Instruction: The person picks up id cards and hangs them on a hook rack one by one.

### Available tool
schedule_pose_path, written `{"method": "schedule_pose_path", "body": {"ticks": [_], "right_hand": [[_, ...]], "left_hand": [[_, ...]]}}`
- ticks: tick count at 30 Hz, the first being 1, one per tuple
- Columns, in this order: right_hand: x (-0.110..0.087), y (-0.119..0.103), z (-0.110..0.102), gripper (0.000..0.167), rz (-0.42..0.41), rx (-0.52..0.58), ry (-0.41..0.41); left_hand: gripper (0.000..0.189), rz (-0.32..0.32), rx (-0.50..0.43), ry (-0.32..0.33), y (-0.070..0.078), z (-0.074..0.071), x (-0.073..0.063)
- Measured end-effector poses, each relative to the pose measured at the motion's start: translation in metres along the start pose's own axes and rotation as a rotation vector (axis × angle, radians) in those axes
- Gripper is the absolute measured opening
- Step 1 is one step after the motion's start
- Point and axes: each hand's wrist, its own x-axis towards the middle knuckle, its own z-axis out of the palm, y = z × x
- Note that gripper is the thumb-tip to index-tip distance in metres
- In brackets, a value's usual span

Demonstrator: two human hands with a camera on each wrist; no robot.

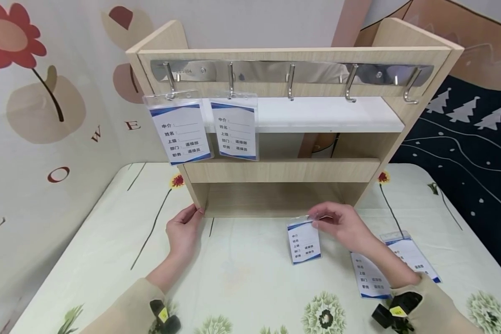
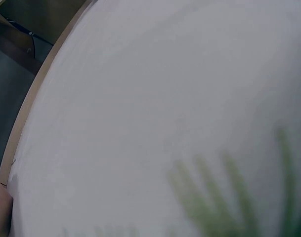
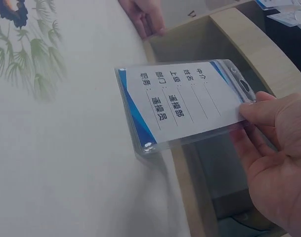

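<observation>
In the head view my right hand [image 1: 345,227] pinches a clear-sleeved name badge [image 1: 303,243] by its slotted top end, holding it in front of the shelf's lower opening. Up close in the right wrist view, thumb and fingers grip the badge [image 3: 175,103] beside its slot, its blue-cornered printed side showing. My left hand [image 1: 183,236] holds the lower left corner of the wooden shelf [image 1: 284,171], fingers curled at its side panel. Two similar badges, a left one [image 1: 181,132] and a right one [image 1: 235,130], hang from the two leftmost hooks of the metal hook strip [image 1: 317,72].
Two more badges lie on the table at right, one [image 1: 369,278] partly under my right forearm, another [image 1: 415,257] beyond it. A flower-patterned cloth [image 1: 250,278] covers the table. Three hooks at the strip's right, including the middle hook [image 1: 291,83], carry no badge.
</observation>
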Motion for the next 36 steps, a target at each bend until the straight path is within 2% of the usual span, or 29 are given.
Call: {"method": "schedule_pose_path", "body": {"ticks": [9, 15, 27, 36], "right_hand": [[0.010, -0.014, 0.002, 0.019, -0.069, 0.034, 0.047], [0.016, -0.022, 0.002, 0.022, -0.153, 0.042, 0.078], [0.024, -0.036, 0.000, 0.023, -0.252, 0.071, 0.056], [0.032, -0.053, -0.006, 0.035, -0.366, 0.140, 0.122]], "left_hand": [[0.030, 0.001, 0.009, 0.001, 0.000, 0.000, 0.000], [0.030, -0.001, 0.013, -0.004, 0.000, 0.000, 0.001], [0.030, -0.004, -0.002, -0.004, -0.002, 0.000, 0.001], [0.030, 0.000, 0.006, -0.008, -0.001, 0.000, 0.001]]}}
